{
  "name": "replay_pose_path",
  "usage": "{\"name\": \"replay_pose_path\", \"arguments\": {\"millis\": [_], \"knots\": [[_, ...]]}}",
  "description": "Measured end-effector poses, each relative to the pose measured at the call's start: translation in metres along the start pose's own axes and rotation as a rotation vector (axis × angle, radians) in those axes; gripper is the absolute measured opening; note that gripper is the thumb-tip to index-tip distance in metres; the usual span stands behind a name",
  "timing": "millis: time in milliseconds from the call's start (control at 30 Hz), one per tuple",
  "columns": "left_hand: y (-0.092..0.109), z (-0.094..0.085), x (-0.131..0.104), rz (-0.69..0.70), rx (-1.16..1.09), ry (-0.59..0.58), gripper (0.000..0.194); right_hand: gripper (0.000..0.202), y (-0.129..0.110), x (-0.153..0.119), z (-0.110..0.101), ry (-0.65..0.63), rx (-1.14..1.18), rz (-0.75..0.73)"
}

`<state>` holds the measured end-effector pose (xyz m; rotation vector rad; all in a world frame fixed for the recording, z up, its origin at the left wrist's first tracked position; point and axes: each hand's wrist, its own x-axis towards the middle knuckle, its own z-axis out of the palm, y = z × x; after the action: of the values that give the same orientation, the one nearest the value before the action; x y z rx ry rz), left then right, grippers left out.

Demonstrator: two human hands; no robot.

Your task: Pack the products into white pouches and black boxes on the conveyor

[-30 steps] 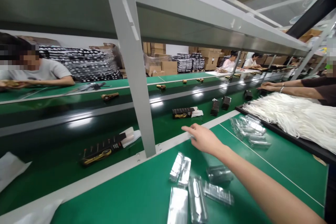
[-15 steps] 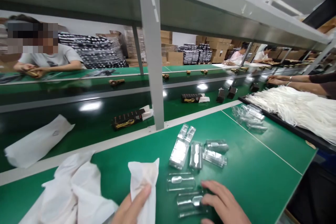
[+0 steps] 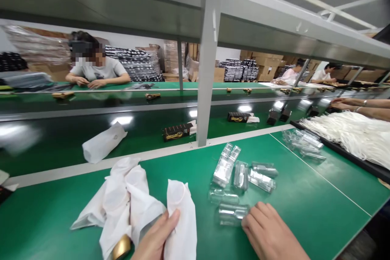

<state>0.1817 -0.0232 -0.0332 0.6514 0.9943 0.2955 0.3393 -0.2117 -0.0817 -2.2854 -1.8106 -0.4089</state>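
My left hand (image 3: 158, 235) is closed around a white paper-like pouch (image 3: 182, 215), thumb on its front; whatever is inside is hidden. My right hand (image 3: 271, 231) has its fingers curled over the right end of a clear plastic insert (image 3: 232, 213) lying on the green table (image 3: 307, 211). Just behind it lie another clear insert (image 3: 224, 196) and several more, one long upright piece (image 3: 227, 164) among them. Left of my left hand is a heap of white pouches (image 3: 117, 201), with a gold-coloured cylindrical end (image 3: 122, 247) sticking out of one.
Beyond the table edge runs a dark green belt carrying a white pouch (image 3: 104, 143) and black boxes (image 3: 178, 131). A grey post (image 3: 207, 69) rises at the edge. At right a black tray (image 3: 344, 146) holds white strands. Co-workers sit across; another person's hands (image 3: 344, 103) are at right.
My right hand's fingers, spread before, have closed at the insert's end. My left hand still holds the pouch. The view has swung left, so everything appears farther right.
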Motion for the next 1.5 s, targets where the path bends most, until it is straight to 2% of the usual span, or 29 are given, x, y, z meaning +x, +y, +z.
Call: {"name": "replay_pose_path", "arguments": {"millis": [233,367,433,533,600,767,1033,1233,1367,1500], "knots": [[-0.006,-0.011,0.005,-0.012,-0.042,-0.095,0.052,0.018,0.016,0.007,-0.012,-0.026,0.14,-0.027],[-0.008,-0.014,0.008,0.014,-0.033,-0.102,0.056,0.014,0.009,0.009,-0.013,-0.02,0.174,-0.131],[-0.009,-0.016,0.009,0.021,-0.026,-0.09,0.058,0.018,0.0,0.01,-0.008,-0.015,0.144,-0.182],[-0.011,-0.016,0.011,0.014,-0.025,-0.103,0.061,0.037,-0.009,0.014,0.002,0.01,0.095,-0.206],[-0.013,-0.017,0.013,0.014,-0.028,-0.116,0.061,0.039,-0.01,0.017,0.003,0.0,0.073,-0.212],[-0.015,-0.018,0.017,0.03,-0.044,-0.129,0.063,0.025,0.001,0.023,-0.009,-0.092,0.072,-0.227],[-0.015,-0.02,0.019,0.04,-0.021,-0.123,0.066,0.014,0.012,0.024,-0.019,-0.172,0.23,-0.164],[-0.018,-0.019,0.021,0.069,-0.055,-0.129,0.066,0.02,0.022,0.031,-0.039,-0.238,0.294,-0.169],[-0.019,-0.019,0.021,0.073,-0.059,-0.134,0.067,0.033,0.022,0.034,-0.042,-0.088,0.116,-0.269],[-0.018,-0.019,0.02,0.073,-0.06,-0.114,0.064,0.035,0.023,0.041,-0.051,0.062,0.005,-0.358]]}}
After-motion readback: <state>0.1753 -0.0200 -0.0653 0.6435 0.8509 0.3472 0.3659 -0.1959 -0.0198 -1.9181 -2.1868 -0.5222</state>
